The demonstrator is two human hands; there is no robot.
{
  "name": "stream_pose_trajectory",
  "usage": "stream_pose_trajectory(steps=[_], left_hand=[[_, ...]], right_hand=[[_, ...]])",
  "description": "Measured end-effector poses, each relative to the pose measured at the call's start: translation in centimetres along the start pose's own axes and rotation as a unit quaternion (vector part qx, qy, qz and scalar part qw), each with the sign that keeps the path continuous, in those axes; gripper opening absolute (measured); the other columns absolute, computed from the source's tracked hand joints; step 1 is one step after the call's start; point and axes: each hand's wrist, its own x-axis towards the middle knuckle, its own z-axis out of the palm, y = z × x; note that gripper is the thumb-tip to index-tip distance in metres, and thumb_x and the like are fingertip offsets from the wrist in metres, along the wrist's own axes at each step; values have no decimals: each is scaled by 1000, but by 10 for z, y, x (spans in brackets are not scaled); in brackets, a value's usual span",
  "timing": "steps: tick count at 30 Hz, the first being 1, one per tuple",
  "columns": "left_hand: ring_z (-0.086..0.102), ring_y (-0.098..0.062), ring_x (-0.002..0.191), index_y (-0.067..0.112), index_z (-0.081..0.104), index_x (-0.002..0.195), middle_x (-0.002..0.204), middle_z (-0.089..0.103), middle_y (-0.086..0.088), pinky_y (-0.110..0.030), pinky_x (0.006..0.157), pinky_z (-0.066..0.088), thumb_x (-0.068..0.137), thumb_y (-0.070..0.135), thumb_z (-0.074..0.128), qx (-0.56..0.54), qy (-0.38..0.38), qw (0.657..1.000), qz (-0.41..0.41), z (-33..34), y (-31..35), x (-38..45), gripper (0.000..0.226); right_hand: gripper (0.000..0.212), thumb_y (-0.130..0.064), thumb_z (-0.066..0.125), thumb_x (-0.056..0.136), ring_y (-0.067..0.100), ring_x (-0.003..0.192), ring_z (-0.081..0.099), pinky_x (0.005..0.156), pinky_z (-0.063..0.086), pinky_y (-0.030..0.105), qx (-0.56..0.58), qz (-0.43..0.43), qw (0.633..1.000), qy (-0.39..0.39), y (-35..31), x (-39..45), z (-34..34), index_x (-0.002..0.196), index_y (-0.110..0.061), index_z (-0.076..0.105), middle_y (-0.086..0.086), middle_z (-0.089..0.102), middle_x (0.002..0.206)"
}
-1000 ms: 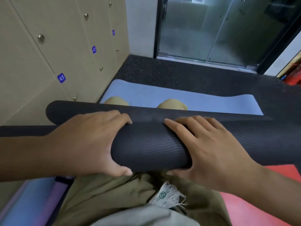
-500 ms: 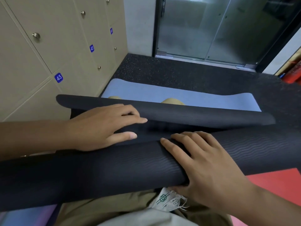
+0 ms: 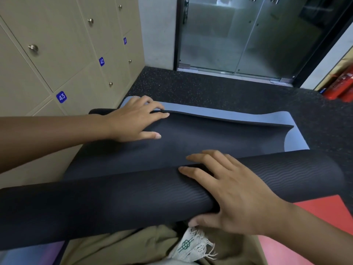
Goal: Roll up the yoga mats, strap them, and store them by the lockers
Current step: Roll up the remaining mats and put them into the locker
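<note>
Since the earlier frames, more of the black yoga mat [image 3: 191, 138] lies unrolled toward the middle of the frame, and the left hand [image 3: 133, 119] has slid out to its far edge, left of centre, fingers flat and pressing where the mat meets the blue mat [image 3: 238, 116] beneath. Across the lower frame runs the mat's rolled part, where the right hand [image 3: 235, 196] grasps it, fingers over the top and thumb underneath. Beige lockers [image 3: 63, 60] fill the upper left; a red mat [image 3: 315, 213] shows at lower right.
</note>
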Motion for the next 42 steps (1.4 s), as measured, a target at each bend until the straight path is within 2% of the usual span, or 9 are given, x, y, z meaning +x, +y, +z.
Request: stream_pose_trajectory(steps=[3,10,13,15,23,28,32,38,42], left_hand=[[34,-11,141,30,44,152,152,40,9,-29,112,19,93,69,44,-148,-42,987,-39,-5,-3,11,71],[50,5,123,38,66,129,130,53,24,-19,104,34,89,79,47,-356,-57,931,-61,-29,-16,18,60],[53,0,122,35,68,126,128,55,20,-21,104,37,94,68,46,-371,-65,924,-67,-37,-21,19,51],[54,-2,122,35,69,125,127,57,19,-22,107,37,92,75,46,-378,-66,921,-61,-40,-21,20,56],[54,-3,123,27,70,124,125,61,16,-14,104,38,93,61,47,-395,-76,914,-55,-44,-17,23,52],[51,1,123,25,69,126,124,59,22,-5,96,34,95,53,45,-403,-78,910,-59,-42,-19,20,49],[52,0,120,29,69,126,126,58,22,-3,88,32,95,57,44,-405,-83,908,-61,-40,-15,18,49],[50,-1,126,38,64,132,129,52,21,-16,102,36,81,87,38,-377,-87,921,-45,-36,-10,15,75],[47,-1,130,38,63,135,131,50,22,-27,111,36,77,95,32,-361,-84,928,-38,-35,-7,15,86]], right_hand=[[88,-83,45,89,23,123,47,105,43,41,11,-7,1000,20,7,7,-4,151,-20,48,2,48,133],[63,-71,34,101,24,105,53,95,43,44,8,28,999,35,11,22,0,138,-21,49,-3,58,124],[51,-66,33,104,22,118,53,97,44,43,24,40,998,46,17,31,4,127,-25,53,-5,58,132],[49,-63,34,105,24,124,50,98,44,42,23,50,996,66,21,36,6,125,-24,58,-2,54,135],[46,-50,41,107,27,91,52,79,47,42,-22,110,979,168,14,50,19,122,-14,65,3,60,107],[55,-58,44,103,35,117,57,101,46,47,-8,100,982,158,17,46,30,124,-10,64,12,61,136],[69,-63,43,102,36,139,44,117,34,51,-6,113,985,134,22,46,38,146,-10,54,15,49,150],[69,-64,37,102,33,120,47,112,34,48,-22,142,980,138,35,65,39,152,-18,47,11,49,131],[59,-61,39,104,29,113,51,107,37,45,-8,151,975,161,42,80,42,142,-17,54,6,56,126]])
